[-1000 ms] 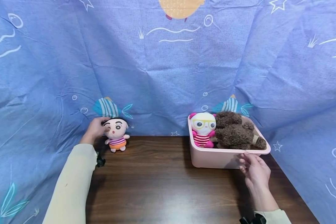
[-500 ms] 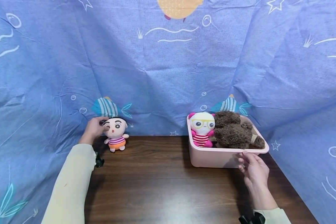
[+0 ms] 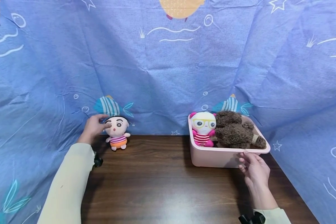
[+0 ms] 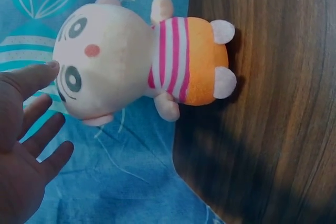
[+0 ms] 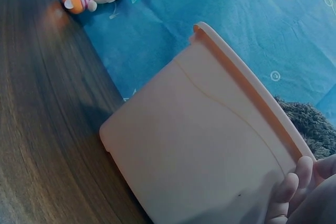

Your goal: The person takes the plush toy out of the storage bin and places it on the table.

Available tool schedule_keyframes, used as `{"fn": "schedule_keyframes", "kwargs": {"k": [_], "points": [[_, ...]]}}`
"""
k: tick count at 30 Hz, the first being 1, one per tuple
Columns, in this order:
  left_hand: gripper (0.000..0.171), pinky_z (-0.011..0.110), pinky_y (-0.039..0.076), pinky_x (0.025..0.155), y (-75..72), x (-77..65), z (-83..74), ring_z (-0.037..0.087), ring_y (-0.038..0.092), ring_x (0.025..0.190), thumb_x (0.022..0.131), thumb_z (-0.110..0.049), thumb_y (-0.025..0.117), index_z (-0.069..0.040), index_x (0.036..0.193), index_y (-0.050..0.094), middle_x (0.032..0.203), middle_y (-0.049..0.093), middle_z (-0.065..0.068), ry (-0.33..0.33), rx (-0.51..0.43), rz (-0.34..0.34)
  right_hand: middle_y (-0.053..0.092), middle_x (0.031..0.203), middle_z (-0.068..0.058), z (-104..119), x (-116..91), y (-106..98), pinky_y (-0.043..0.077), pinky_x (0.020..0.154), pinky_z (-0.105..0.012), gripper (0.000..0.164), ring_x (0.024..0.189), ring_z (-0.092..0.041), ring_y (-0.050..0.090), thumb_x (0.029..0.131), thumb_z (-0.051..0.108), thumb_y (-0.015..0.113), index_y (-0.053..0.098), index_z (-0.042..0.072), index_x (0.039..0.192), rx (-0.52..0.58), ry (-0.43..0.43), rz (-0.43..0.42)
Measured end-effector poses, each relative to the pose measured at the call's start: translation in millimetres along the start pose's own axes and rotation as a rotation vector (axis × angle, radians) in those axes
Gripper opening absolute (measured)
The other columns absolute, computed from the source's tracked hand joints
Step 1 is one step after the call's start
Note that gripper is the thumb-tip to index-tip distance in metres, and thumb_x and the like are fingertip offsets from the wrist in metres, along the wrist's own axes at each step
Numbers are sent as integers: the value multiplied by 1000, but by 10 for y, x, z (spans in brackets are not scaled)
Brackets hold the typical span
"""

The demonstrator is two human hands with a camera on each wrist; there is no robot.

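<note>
A plush boy doll (image 3: 117,130) in a striped top and orange shorts stands upright at the table's back left. My left hand (image 3: 93,127) is at its head, fingers spread; in the left wrist view the thumb tip (image 4: 51,67) meets the forehead and the other fingers lie loose beside it. On the right, my right hand (image 3: 256,171) pinches the front rim of a pink storage bin (image 3: 215,159). Inside the bin sit a pink-and-white plush panda (image 3: 203,126) with yellow glasses and a brown curly plush toy (image 3: 235,133), whose face is hidden.
Behind everything hangs a blue patterned cloth (image 3: 162,77), close to the doll and the bin. The dark wooden table (image 3: 156,180) spreads between the two hands, and its right edge runs past the bin.
My left hand has drawn back slightly leftward, its fingers loosening so more of the doll's hair shows. The right hand stays on the bin's rim; the view shifts a little.
</note>
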State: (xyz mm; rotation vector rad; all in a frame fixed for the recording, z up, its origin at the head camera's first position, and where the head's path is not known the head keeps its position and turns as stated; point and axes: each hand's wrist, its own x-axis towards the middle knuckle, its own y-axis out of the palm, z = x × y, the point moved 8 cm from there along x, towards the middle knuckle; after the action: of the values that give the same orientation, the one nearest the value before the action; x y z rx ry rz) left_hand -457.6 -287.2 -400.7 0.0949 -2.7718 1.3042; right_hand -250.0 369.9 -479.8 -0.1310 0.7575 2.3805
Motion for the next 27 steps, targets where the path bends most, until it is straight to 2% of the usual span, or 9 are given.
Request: {"fn": "schedule_keyframes", "kwargs": {"k": [3,7,11,14,17,21,27], "points": [[56,57,53,91,-44,-15,-97,49,53,127,97,-21,68,-1,147,53,144,52,32,19,-4,-37,78,78,-1,4,-1,4,49,42,-25,12,55,-10,66,95,8,73,72,11,83,-3,6,-1],[53,59,52,95,-47,-28,-288,47,53,129,98,-23,68,-1,144,56,144,55,27,72,-9,-66,78,75,-1,17,1,10,49,42,-26,14,55,-10,65,95,6,72,74,10,82,-3,9,-6],[51,57,52,94,33,-23,-507,43,58,125,97,-25,69,-3,142,58,141,59,24,136,-14,-41,77,74,-1,23,0,15,49,41,-26,16,54,-10,65,95,5,70,75,10,81,-3,13,-9],[53,56,56,85,148,-20,-677,43,65,115,98,-28,69,-6,144,57,138,61,25,160,-41,22,77,74,-1,24,2,14,49,41,-26,15,54,-10,65,95,4,70,75,11,82,-5,18,-8],[53,53,57,83,285,-8,-867,39,67,110,98,-31,70,-9,145,57,134,64,23,178,-64,72,78,76,-1,22,6,8,49,42,-26,14,55,-10,65,95,4,71,75,10,83,-6,25,-7],[51,50,55,90,457,32,-1214,34,64,115,96,-32,72,-9,141,61,131,66,19,260,-72,100,78,76,-1,27,12,-2,49,42,-26,12,55,-10,65,94,5,72,74,10,83,-8,26,-9],[50,50,55,92,771,43,-1759,32,64,116,95,-30,74,-7,137,64,132,66,19,375,-128,180,79,77,-1,24,16,12,49,42,-25,13,55,-9,65,95,7,72,73,11,83,-15,31,3]]}}
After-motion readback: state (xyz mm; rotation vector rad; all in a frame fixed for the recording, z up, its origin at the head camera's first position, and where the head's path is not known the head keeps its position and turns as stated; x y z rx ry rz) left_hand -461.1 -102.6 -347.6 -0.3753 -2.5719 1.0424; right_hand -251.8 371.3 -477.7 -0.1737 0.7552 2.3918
